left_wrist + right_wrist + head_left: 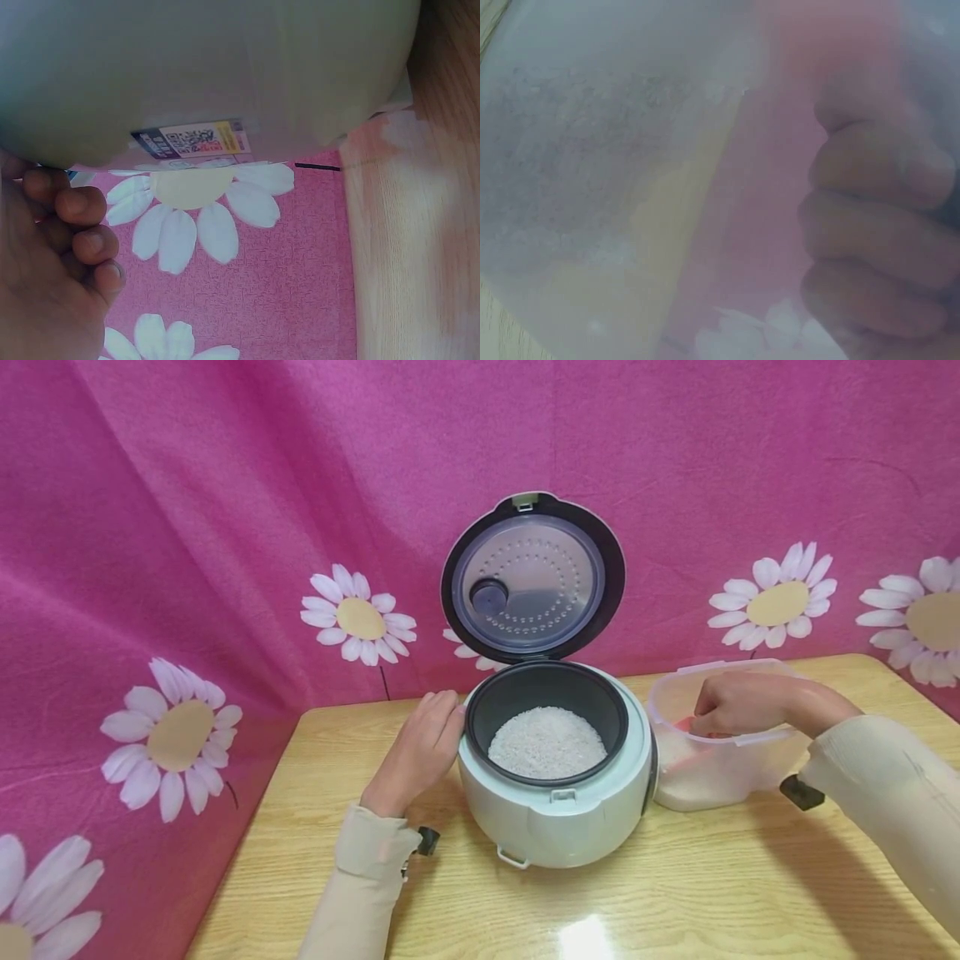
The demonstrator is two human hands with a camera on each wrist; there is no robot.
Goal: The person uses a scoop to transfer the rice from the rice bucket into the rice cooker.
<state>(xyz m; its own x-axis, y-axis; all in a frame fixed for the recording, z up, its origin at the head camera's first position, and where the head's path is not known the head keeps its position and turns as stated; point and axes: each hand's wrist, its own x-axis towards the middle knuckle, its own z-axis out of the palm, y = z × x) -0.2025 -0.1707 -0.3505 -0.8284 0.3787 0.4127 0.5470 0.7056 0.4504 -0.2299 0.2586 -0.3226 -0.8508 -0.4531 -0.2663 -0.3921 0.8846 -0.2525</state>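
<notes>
A white rice cooker [555, 827] stands with its lid [525, 577] raised and white rice [547, 743] in its dark inner pot [495, 710]. My left hand [420, 747] rests against the cooker's left rim, its fingers [94, 244] loosely curled in the left wrist view. On the other side, my right hand [742, 702] reaches into a clear plastic container [757, 768] holding more rice [697, 792]. Its curled fingers [877, 232] grip a red plastic piece [684, 724], mostly hidden by hand and wall; I cannot tell its exact kind.
The container stands close beside the cooker's right side on a wooden table [315, 860]. Behind the table hangs a pink cloth [375, 460] with white flowers, which also runs along the left side. The lid rises in front of the cloth.
</notes>
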